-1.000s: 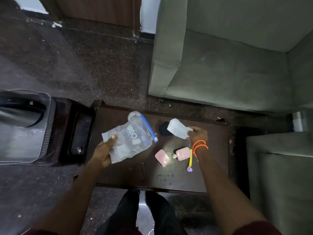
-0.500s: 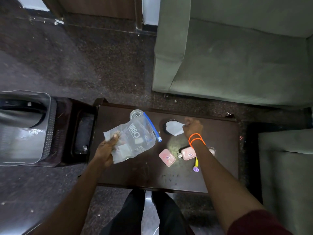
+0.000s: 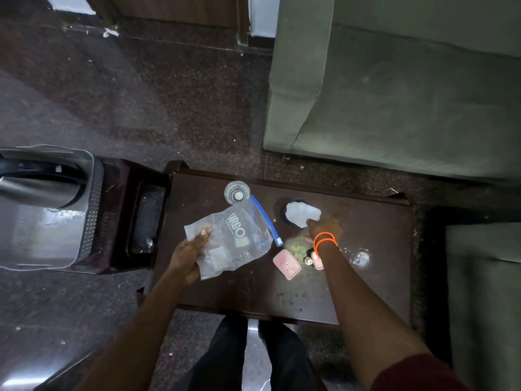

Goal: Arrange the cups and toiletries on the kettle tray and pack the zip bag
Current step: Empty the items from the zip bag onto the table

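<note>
My left hand [image 3: 189, 253] grips the lower left corner of a clear zip bag [image 3: 234, 237] with a blue zip strip, held just over the dark wooden table [image 3: 253, 289]. My right hand [image 3: 324, 227], with orange bands at the wrist, pinches a white sachet [image 3: 302, 213] that lies across a black cup [image 3: 284, 215]. A clear glass [image 3: 237, 192] stands at the table's far edge above the bag. A pink soap box [image 3: 286, 263], a small bottle cap [image 3: 309, 261] and a second pink item [image 3: 317, 261], partly hidden by my wrist, lie below my right hand.
A second glass [image 3: 359, 256] lies right of my wrist. A kettle [image 3: 36, 190] sits in a clear-covered tray [image 3: 45, 235] on a stand at the left. A green sofa [image 3: 394, 94] fills the far right, and another cushion [image 3: 485, 292] is near right. My legs are below the table.
My right hand carried the white sachet down from above the table onto the black cup. The zip bag in my left hand barely moved.
</note>
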